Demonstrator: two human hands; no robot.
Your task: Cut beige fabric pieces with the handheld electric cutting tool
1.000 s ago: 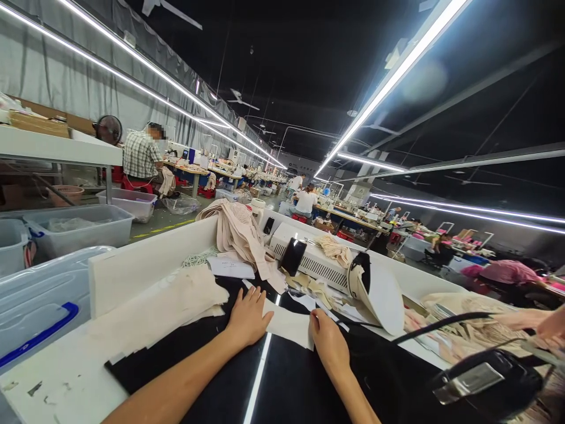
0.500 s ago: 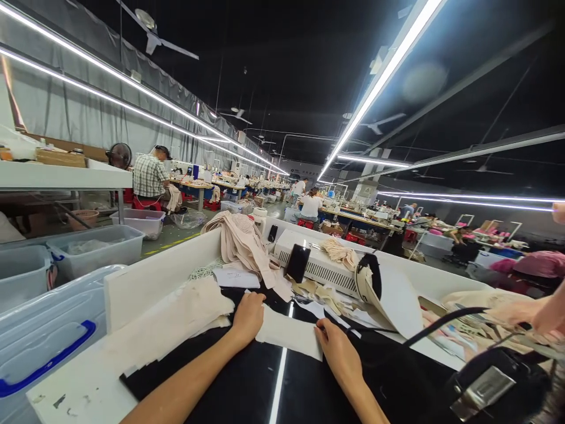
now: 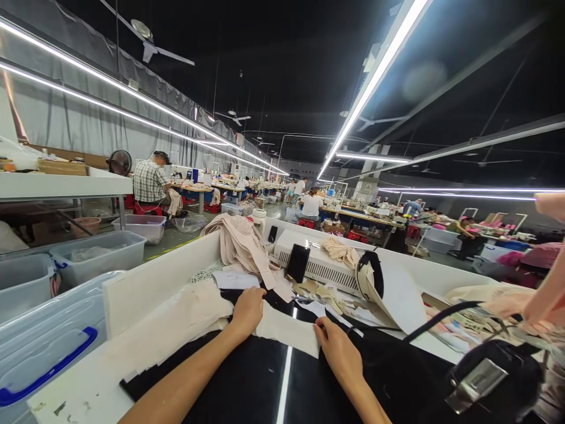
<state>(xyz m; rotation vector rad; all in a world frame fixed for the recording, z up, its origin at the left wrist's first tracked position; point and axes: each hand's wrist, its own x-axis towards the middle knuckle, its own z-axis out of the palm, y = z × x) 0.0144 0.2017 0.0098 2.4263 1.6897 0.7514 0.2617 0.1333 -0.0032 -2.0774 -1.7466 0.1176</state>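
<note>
I can't read a single word, brand or number from my end. White paper (image 3: 237, 280), left of center: faint dark marks, maybe writing, too small for me to make out. Back wall (image 3: 311, 171), mid-frame: small pale sign lettering beside what looks like a logo, too tiny and blurred to transcribe. Pillar notice (image 3: 366, 188), right of center, upper half: pale sheet, I get smudges only. Logging all three as illegible.
</note>
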